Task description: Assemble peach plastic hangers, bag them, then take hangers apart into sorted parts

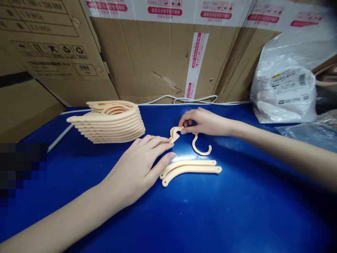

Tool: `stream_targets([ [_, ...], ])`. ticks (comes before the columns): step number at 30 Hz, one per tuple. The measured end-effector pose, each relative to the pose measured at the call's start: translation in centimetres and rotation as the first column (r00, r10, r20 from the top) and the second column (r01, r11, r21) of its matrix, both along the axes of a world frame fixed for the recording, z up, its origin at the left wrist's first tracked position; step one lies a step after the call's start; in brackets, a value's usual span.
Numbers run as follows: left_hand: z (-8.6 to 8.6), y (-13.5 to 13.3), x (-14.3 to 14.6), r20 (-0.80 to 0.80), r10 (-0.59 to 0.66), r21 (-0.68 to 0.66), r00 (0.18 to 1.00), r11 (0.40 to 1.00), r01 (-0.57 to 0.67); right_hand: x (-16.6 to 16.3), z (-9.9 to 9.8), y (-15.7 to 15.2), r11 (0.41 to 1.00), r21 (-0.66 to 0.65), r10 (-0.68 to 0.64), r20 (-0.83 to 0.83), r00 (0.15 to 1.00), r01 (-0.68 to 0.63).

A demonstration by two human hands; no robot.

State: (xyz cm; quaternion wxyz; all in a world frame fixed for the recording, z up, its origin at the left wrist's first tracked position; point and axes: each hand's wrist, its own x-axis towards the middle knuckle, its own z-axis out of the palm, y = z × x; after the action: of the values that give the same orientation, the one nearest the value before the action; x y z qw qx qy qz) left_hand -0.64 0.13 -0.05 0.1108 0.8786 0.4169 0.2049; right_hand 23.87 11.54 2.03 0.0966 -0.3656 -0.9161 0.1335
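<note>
On the blue table point(210, 218), my right hand point(201, 122) pinches the top of a peach plastic hanger hook point(200, 150) beside a small peach centre piece point(175, 133). My left hand point(139, 165) lies flat with fingers stretched out, its fingertips touching that centre piece and its thumb resting at the end of two curved peach hanger arms point(191, 169) that lie side by side just below the hook.
A stack of several finished peach hangers point(110, 123) stands at the back left. Cardboard boxes point(158, 52) wall off the rear, with a white cable point(195, 100) along their foot. A white plastic bag point(285, 88) sits at the back right.
</note>
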Motion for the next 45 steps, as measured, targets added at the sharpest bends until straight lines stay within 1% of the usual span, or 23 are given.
stream_targets([
  [4, 0.3, -0.2, 0.1, -0.084, -0.005, 0.060, 0.996, 0.998, 0.010, 0.7, -0.7, -1.7, 0.998, 0.054, -0.009, -0.075, 0.997, 0.013],
  [9, 0.5, -0.3, 0.2, -0.145, 0.010, 0.136, 0.989, 0.991, 0.009, 1.8, -1.1, -4.1, 0.989, 0.150, 0.032, -0.166, 0.986, -0.006],
  [12, 0.4, -0.2, 0.1, -0.151, 0.015, 0.166, 0.988, 0.986, 0.011, 2.3, -1.4, -6.0, 0.978, 0.208, 0.019, -0.148, 0.989, 0.012],
  [16, 0.3, -0.2, 0.1, -0.163, 0.012, 0.192, 0.987, 0.981, 0.020, 2.6, -2.2, -7.5, 0.972, 0.235, 0.029, -0.075, 0.997, -0.010],
  [19, 0.3, -0.1, 0.2, -0.166, 0.016, 0.212, 0.986, 0.977, 0.020, 2.7, -2.7, -7.7, 0.968, 0.248, 0.040, -0.054, 0.998, -0.025],
  [22, 0.4, 0.0, 0.2, -0.173, 0.006, 0.198, 0.985, 0.980, 0.028, 2.7, -2.9, -7.8, 0.966, 0.259, 0.027, -0.057, 0.998, -0.011],
  [27, 0.3, -0.1, 0.2, -0.187, 0.019, 0.213, 0.982, 0.977, 0.021, 2.9, -3.0, -7.9, 0.963, 0.268, 0.032, -0.077, 0.997, -0.010],
  [32, 0.2, -0.2, 0.2, -0.200, 0.030, 0.215, 0.979, 0.977, 0.014, 2.9, -3.0, -8.0, 0.970, 0.242, 0.038, -0.103, 0.994, -0.012],
  [40, -0.3, -0.1, 0.1, -0.179, 0.013, 0.197, 0.984, 0.980, 0.023, 2.9, -3.1, -7.9, 0.963, 0.268, 0.046, -0.095, 0.994, -0.019],
  [45, -0.3, 0.0, 0.2, -0.174, 0.021, 0.137, 0.985, 0.991, 0.003, 2.9, -3.1, -7.8, 0.967, 0.253, 0.047, -0.106, 0.993, -0.019],
])
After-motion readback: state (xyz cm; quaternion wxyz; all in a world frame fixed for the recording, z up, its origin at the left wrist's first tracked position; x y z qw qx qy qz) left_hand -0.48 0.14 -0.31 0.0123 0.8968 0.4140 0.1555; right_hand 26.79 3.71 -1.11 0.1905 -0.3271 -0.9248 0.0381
